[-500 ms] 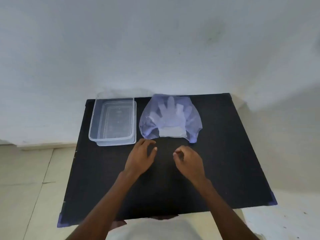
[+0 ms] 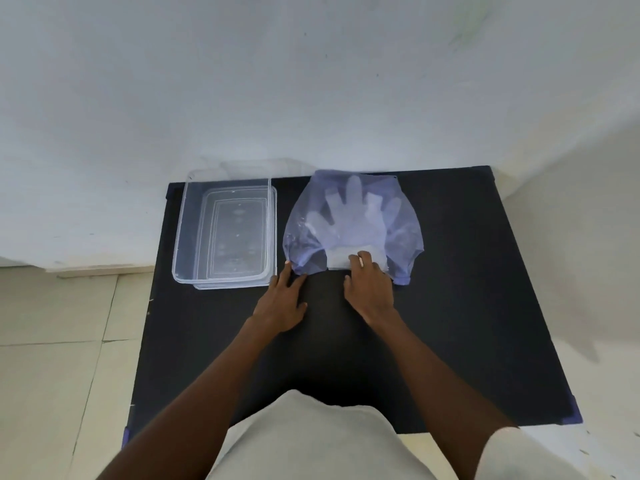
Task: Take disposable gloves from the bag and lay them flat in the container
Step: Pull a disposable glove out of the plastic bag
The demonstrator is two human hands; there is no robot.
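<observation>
A translucent bluish plastic bag [image 2: 401, 233] lies on the black table [image 2: 485, 306] at the back centre, its mouth facing me. Clear disposable gloves [image 2: 349, 216] show through it, fingers pointing away. My right hand [image 2: 370, 289] rests at the bag's mouth with fingertips on the white cuff edge of the gloves. My left hand [image 2: 282, 303] lies flat on the table, fingertips touching the bag's left lower corner. An empty clear rectangular container [image 2: 180, 237] stands to the left of the bag.
A white wall rises directly behind the table. Tiled floor lies to the left and right. The table's near half holds only my forearms. Blue tape marks the table corners [image 2: 571, 415].
Both hands have moved forward from the table's middle to the bag's mouth; the right fingers now touch the glove cuffs and the left fingers reach the bag's corner.
</observation>
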